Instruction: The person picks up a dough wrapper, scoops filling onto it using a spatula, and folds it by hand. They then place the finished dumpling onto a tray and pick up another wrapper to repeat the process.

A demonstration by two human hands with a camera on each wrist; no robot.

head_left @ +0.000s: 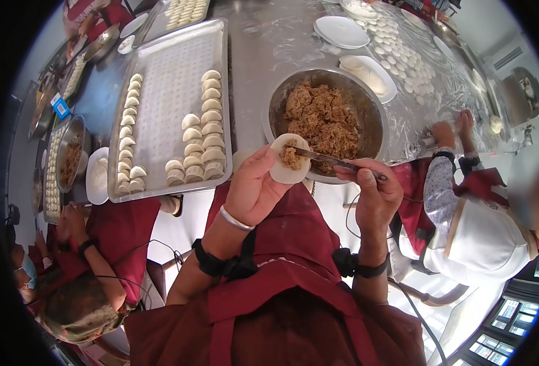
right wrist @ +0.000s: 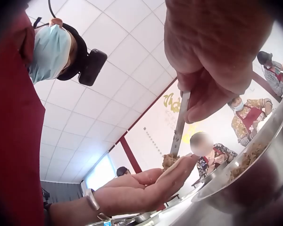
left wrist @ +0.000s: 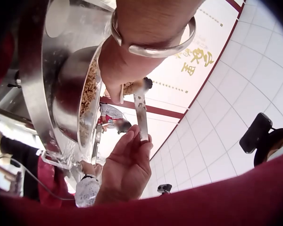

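Note:
My left hand [head_left: 254, 190] holds a round dumpling wrapper [head_left: 289, 175] near its edge, thumb on the near side and fingers beneath. A lump of brown minced filling [head_left: 290, 157] sits on the wrapper's middle. With my right hand [head_left: 376, 196] I grip a flat metal spreader [head_left: 333, 161], its blade tip at the filling. In the right wrist view the spreader [right wrist: 181, 123] slants down to the filling [right wrist: 170, 161]. Just beyond both hands stands a steel bowl [head_left: 376, 113] of minced filling, which the wrapper overlaps in the head view.
A metal tray [head_left: 166, 67] with rows of folded dumplings [head_left: 212, 116] lies to the left. Plates [head_left: 341, 32] and wrappers on a plate [head_left: 367, 73] are at the back right. More wrappers [head_left: 397, 49] cover the floured table. Other people sit at both sides.

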